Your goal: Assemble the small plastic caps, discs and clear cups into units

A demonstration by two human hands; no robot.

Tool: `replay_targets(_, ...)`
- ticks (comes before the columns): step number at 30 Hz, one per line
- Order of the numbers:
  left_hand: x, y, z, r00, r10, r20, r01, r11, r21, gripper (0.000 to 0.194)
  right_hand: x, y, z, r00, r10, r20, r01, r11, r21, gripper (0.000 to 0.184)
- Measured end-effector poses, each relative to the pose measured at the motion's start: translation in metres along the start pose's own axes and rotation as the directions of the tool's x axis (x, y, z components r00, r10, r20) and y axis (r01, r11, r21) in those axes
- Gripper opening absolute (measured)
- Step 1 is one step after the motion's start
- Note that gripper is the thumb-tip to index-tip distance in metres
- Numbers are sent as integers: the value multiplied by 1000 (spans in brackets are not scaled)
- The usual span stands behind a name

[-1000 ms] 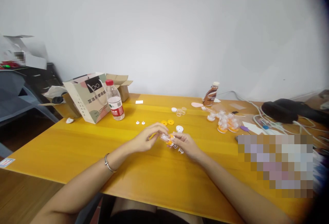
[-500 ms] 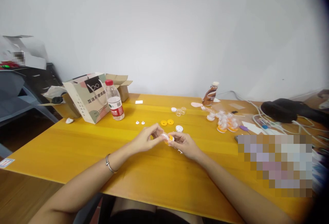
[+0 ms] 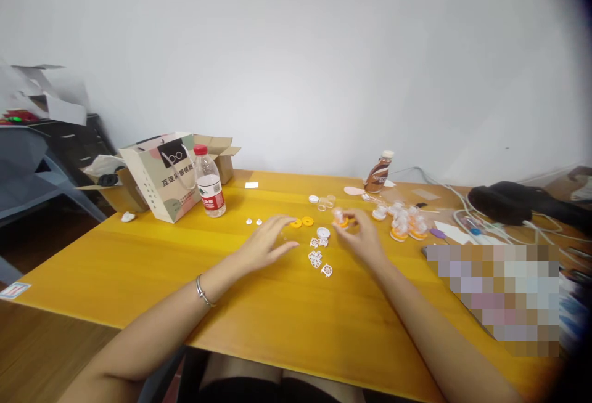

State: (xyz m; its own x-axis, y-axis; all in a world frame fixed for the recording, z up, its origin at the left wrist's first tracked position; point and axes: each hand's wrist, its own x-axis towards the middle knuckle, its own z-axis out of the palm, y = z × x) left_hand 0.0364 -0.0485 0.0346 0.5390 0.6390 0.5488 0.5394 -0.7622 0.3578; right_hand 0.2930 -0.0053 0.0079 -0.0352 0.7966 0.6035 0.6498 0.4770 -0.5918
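My right hand (image 3: 363, 240) grips a small clear-topped plastic piece with an orange and white base (image 3: 340, 218), held just above the table. My left hand (image 3: 268, 246) has its thumb and fingers apart with nothing between them, beside two yellow discs (image 3: 307, 222). Between my hands lie a white ring-shaped disc (image 3: 323, 232) and several small white wheel-like parts (image 3: 315, 259). Farther back are clear rings (image 3: 322, 204) and a white disc (image 3: 313, 199). To the right stands a cluster of similar clear-topped pieces (image 3: 400, 228).
At the left are a paper bag (image 3: 160, 175), a red-capped water bottle (image 3: 209, 184) and cardboard boxes (image 3: 224, 159). Two small white pegs (image 3: 259, 222) lie near my left hand. A brown drink bottle (image 3: 379, 173), cables (image 3: 460, 206) and a black item (image 3: 502, 199) occupy the right side.
My hands have come apart. The right one has carried the clear-topped piece to the right, toward the cluster. The left has let go and opened, and the white wheel-like parts now show.
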Motion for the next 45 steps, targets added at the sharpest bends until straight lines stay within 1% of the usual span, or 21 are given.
replay_targets(1, 1, -6, -2, 1000, -12, -17, 13, 1000, 20, 41, 5, 16, -3, 995, 46, -93, -53, 996, -74, 30)
replay_targets(3, 1, -20, -8, 998, -42, -48, 46, 995, 84, 35, 12, 45, -10, 977, 111, -180, -142, 976, -167, 33)
replay_targets(4, 2, -29, -11, 995, -63, -71, 71, 991, 117, 32, 13, 57, -12, 970, 132, -205, -176, 961, -211, 32)
replay_targets(6, 2, -48, -17, 983, -126, -133, 146, 977, 157, 28, 13, 72, -17, 961, 166, -222, -228, 927, -296, 30)
replay_targets(8, 1, -69, -21, 962, -198, -190, 232, 956, 180, 26, 12, 77, -21, 961, 192, -198, -256, 888, -383, 31)
replay_targets(9, 0, -79, -23, 956, -230, -182, 265, 943, 200, 24, 11, 77, -23, 962, 199, -186, -262, 862, -433, 32)
replay_targets(12, -5, -103, -27, 956, -293, -34, 291, 917, 274, 21, 11, 73, -28, 967, 194, -164, -253, 765, -592, 33)
replay_targets(13, -6, -108, -27, 952, -307, 6, 292, 911, 291, 21, 11, 72, -30, 970, 185, -158, -244, 733, -636, 32)
replay_targets(15, -7, -113, -27, 946, -321, 40, 295, 907, 300, 21, 12, 72, -32, 976, 169, -134, -214, 683, -698, 29)
replay_targets(18, -7, -113, -21, 951, -298, 79, 265, 921, 284, 22, 13, 73, -32, 984, 142, -105, -172, 638, -750, 28)
replay_targets(20, -5, -111, -14, 952, -288, 109, 246, 924, 293, 19, 13, 75, -31, 987, 121, -102, -155, 607, -780, 29)
replay_targets(24, -1, -106, 1, 951, -299, 78, 261, 913, 313, 18, 12, 83, -30, 985, 124, -123, -172, 545, -821, 32)
replay_targets(26, 1, -104, 7, 953, -293, 71, 260, 918, 300, 18, 12, 90, -30, 982, 126, -142, -187, 533, -825, 33)
replay_targets(28, 3, -102, 9, 956, -284, 73, 254, 926, 279, 18, 12, 96, -30, 983, 106, -148, -182, 541, -821, 36)
replay_targets(30, 3, -99, 8, 958, -281, 63, 256, 930, 264, 17, 12, 100, -30, 985, 83, -150, -170, 567, -806, 39)
replay_targets(34, 0, -98, -5, 956, -291, 20, 276, 925, 262, 17, 11, 100, -29, 981, 73, -181, -185, 633, -751, 45)
replay_targets(37, -4, -100, -11, 947, -313, 75, 288, 928, 236, 16, 10, 95, -29, 975, 55, -216, -198, 657, -728, 46)
replay_targets(39, -5, -101, -11, 938, -325, 117, 295, 931, 216, 12, 11, 91, -29, 969, 22, -246, -200, 653, -731, 46)
replay_targets(41, -4, -100, -9, 936, -330, 120, 301, 930, 210, 10, 11, 87, -29, 961, -19, -274, -197, 648, -736, 45)
replay_targets(43, -2, -94, -6, 939, -326, 107, 300, 932, 204, 13, 12, 83, -29, 956, -61, -286, -175, 664, -727, 43)
replay_targets(45, 0, -78, -2, 947, -306, 101, 285, 941, 183, 14, 13, 80, -29, 955, -102, -280, -131, 698, -704, 41)
